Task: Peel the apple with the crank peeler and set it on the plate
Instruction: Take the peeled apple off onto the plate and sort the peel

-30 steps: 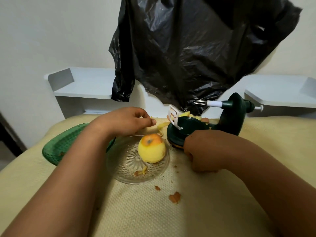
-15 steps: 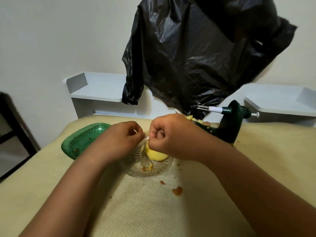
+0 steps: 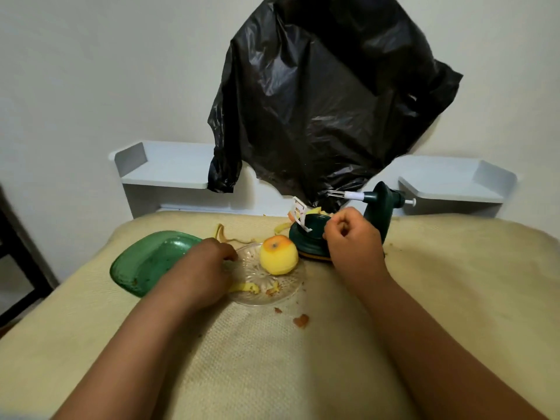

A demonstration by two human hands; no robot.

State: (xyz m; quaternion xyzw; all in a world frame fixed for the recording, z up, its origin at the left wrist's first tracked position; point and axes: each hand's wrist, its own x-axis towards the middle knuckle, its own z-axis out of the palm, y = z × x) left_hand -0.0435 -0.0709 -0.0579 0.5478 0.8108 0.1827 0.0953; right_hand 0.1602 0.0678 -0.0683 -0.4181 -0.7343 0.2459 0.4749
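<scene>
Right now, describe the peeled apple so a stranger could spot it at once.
On the yellow cloth, find the clear glass plate between the green dish and the dark green crank peeler. The apple sits on its far side: pale yellow, with an orange patch of skin on top.

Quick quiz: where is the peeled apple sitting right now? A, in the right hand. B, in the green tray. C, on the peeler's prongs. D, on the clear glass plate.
D: the peeled apple rests on the clear glass plate, touched by neither hand.

I see peeled apple [image 3: 278, 255] on glass plate [image 3: 291, 286] | my left hand [image 3: 200, 268] at its rim | my right hand [image 3: 353, 241] curled before green peeler [image 3: 378, 213].
</scene>
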